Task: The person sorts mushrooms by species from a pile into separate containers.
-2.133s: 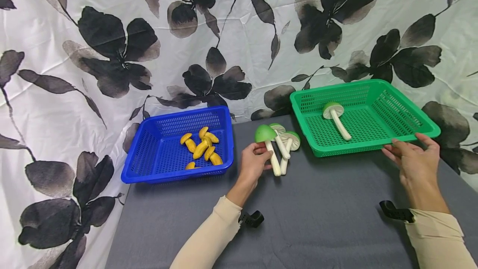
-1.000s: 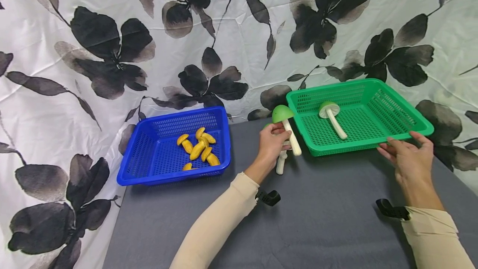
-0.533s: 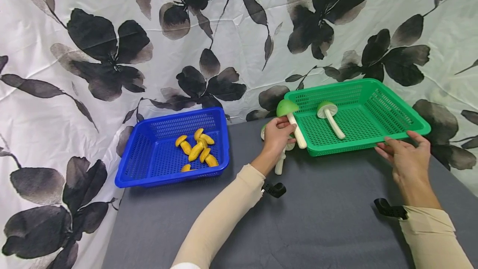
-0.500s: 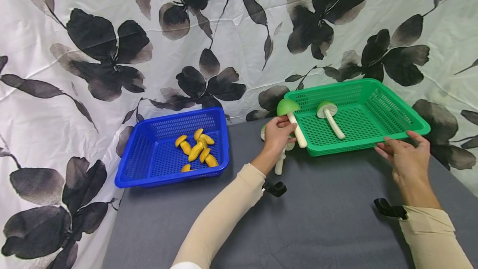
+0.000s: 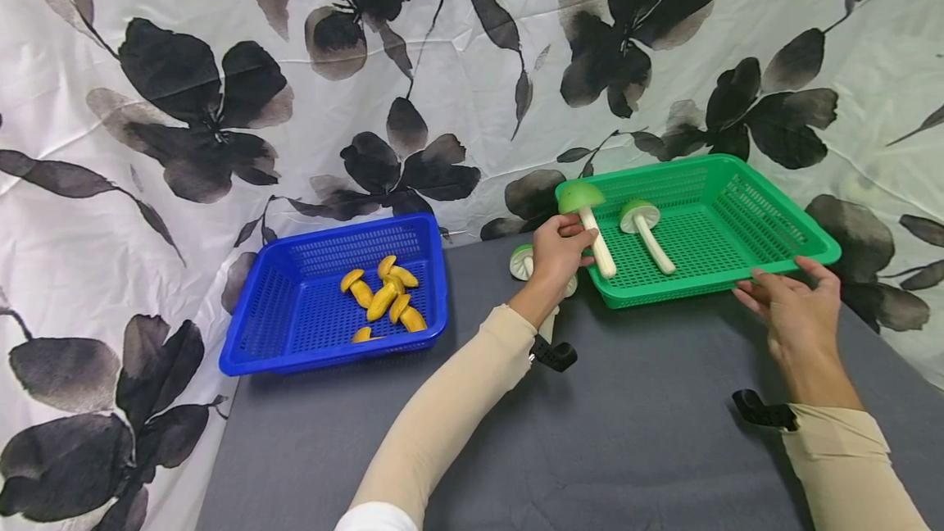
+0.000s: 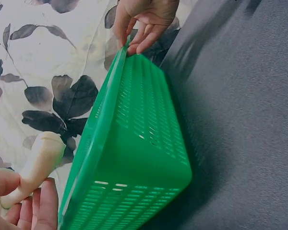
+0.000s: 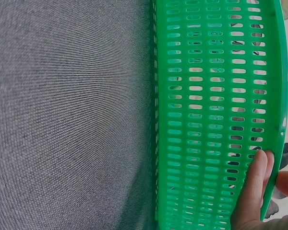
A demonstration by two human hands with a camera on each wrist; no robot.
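Note:
My left hand (image 5: 556, 256) pinches the white stem of a green-capped toy mushroom (image 5: 596, 240), which overlaps the left end of the green basket (image 5: 686, 293) in the head view. In the left wrist view the mushroom's stem (image 6: 41, 160) sits between thumb and fingers, beside the basket's rim. Another green-capped mushroom (image 5: 652, 244) lies inside that basket. On the cloth behind my left hand are more green-capped mushrooms (image 5: 522, 262), partly hidden by the hand. My right hand (image 5: 796, 318) grips the basket's near rim, thumb on one side and fingers against the slotted wall (image 7: 206, 115).
A blue basket (image 5: 295, 359) with several yellow mushrooms (image 5: 383, 300) stands on the left. Grey cloth (image 5: 634, 433) covers the table. Behind both baskets hangs a white curtain (image 5: 472, 31) with dark flowers.
My left hand has picked a green-capped mushroom up from the group on the cloth and carried it rightward to the green basket's left end. My right hand keeps its grip on the rim.

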